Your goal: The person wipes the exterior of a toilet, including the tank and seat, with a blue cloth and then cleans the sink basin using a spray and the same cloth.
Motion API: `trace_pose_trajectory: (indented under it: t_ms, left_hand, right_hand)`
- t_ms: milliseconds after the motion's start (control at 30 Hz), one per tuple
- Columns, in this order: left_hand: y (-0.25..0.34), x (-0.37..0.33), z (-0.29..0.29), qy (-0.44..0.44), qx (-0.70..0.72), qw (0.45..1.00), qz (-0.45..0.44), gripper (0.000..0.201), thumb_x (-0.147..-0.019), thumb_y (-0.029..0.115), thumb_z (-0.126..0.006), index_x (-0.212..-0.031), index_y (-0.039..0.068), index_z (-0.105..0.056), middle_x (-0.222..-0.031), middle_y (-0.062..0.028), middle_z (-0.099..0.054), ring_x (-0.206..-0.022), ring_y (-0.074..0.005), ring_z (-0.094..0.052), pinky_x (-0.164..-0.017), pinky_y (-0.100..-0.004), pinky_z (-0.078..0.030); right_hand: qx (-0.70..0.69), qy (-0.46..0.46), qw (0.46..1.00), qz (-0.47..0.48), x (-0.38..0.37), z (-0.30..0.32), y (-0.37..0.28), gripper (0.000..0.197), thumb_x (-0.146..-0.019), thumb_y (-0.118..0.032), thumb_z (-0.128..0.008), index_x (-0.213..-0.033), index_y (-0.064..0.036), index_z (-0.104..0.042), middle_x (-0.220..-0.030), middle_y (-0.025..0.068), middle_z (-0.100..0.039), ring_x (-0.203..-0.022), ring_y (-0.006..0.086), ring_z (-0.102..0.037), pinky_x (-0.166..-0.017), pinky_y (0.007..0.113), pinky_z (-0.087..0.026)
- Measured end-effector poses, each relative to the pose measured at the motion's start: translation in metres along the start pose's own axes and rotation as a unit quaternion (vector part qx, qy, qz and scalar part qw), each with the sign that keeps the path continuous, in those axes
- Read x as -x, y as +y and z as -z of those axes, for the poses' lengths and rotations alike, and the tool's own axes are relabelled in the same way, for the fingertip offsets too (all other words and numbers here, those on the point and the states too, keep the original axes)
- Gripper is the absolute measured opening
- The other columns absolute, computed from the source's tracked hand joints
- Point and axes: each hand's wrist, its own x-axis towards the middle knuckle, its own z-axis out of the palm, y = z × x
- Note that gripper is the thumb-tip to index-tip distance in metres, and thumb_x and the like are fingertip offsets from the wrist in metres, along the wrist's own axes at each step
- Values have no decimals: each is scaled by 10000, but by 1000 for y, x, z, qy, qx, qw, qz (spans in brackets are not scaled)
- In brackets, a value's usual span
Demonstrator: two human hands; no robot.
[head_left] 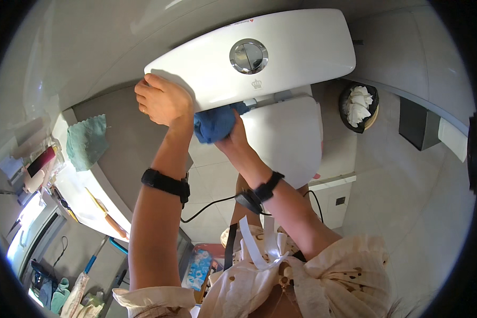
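A white toilet tank (302, 47) with a round chrome flush button (248, 56) spans the top of the view. My left hand (163, 99) is closed round its left end, with the fingers curled at the corner. Just under the tank's front edge, my right hand (235, 137) holds a bunched blue cloth (213, 125) against its lower front side. Part of the cloth and some right fingers are hidden. Directly right of that hand lies the closed white toilet lid (283, 135). Both wrists wear black straps, and a dark cable hangs between my forearms.
A black-lined waste bin (359, 108) with crumpled white tissue stands right of the toilet, near a dark grey box (417, 124). On the left, a pale green cloth (87, 142) drapes over a white ledge (74, 183) bearing several small items. A mop-like handle (93, 259) leans at lower left.
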Motion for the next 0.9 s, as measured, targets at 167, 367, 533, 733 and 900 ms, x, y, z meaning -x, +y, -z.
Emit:
trace_pose_trajectory:
  t_ms: [167,367,533,733,900]
  left_hand:
    - [1,1,3,-5,10,1000,15,450,-915,392,-254,-1099,34,-454,-1138,-149,-480,-1097,-315,-412,-874,-435,-377]
    - [1,3,5,-10,8,1000,13,450,-916,396,-252,-1094,35,-454,-1127,-148,-485,-1084,-311,-420,-869,-428,-380]
    - [7,6,3,-8,4,1000,22,453,-914,404,-257,-1091,37,-456,-1123,-145,-488,-1070,-315,-431,-848,-438,-394]
    - [0,2,2,-13,4,1000,24,455,-910,409,-259,-1096,44,-457,-1139,-145,-480,-1061,-321,-435,-838,-445,-402]
    - [2,2,2,-25,7,999,24,472,-905,416,-251,-1114,43,-451,-1163,-140,-471,-1090,-310,-417,-852,-445,-395]
  right_hand:
    - [-56,-20,998,23,-61,22,11,382,-905,-341,-410,-1179,-78,-445,-1173,76,-524,-1089,244,-503,-910,413,-443]
    - [-51,44,992,105,-105,47,-2,429,-893,-392,-421,-1204,-96,-435,-1182,82,-515,-1082,252,-505,-916,423,-433]
    - [7,22,995,97,-100,58,-62,421,-894,-383,-425,-1208,-103,-444,-1206,79,-503,-1103,256,-490,-950,426,-400]
    - [86,147,949,265,-39,26,-173,354,-900,-282,-413,-1173,-64,-470,-1223,99,-494,-1111,256,-482,-969,425,-379]
    - [189,94,902,376,30,-26,-254,350,-851,-188,-474,-1169,-43,-468,-1120,109,-534,-1015,259,-530,-914,416,-431]
